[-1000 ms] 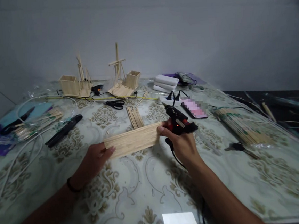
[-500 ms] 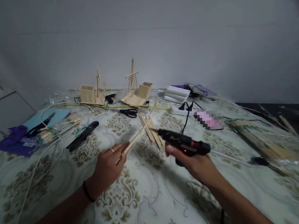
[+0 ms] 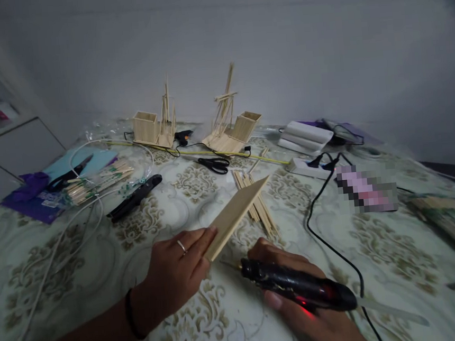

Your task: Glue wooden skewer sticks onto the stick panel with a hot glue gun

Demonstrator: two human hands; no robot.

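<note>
My left hand (image 3: 183, 262) is closed on a flat wooden stick panel (image 3: 237, 212), which tilts up and away to the right. A black hot glue gun (image 3: 297, 286) with a red light is gripped in my right hand (image 3: 292, 271). Its nozzle points left, just below the panel's near edge; I cannot tell whether it touches. A clear glue stick (image 3: 395, 312) sticks out of the gun's back. Behind the panel lies a small pile of loose wooden sticks (image 3: 260, 207).
Two stick models with boxes (image 3: 146, 129) (image 3: 249, 126) stand by the wall. Scissors (image 3: 214, 164), a black-handled tool (image 3: 134, 199) and bagged sticks (image 3: 101, 179) lie further left. On the right are a power strip (image 3: 310, 167), a black cord (image 3: 329, 241) and a stick bundle (image 3: 451, 225).
The panel has turned from edge-on to show its flat face. My right hand has brought the glue gun down and nearer, toward the panel's near end. The camera view has shifted left.
</note>
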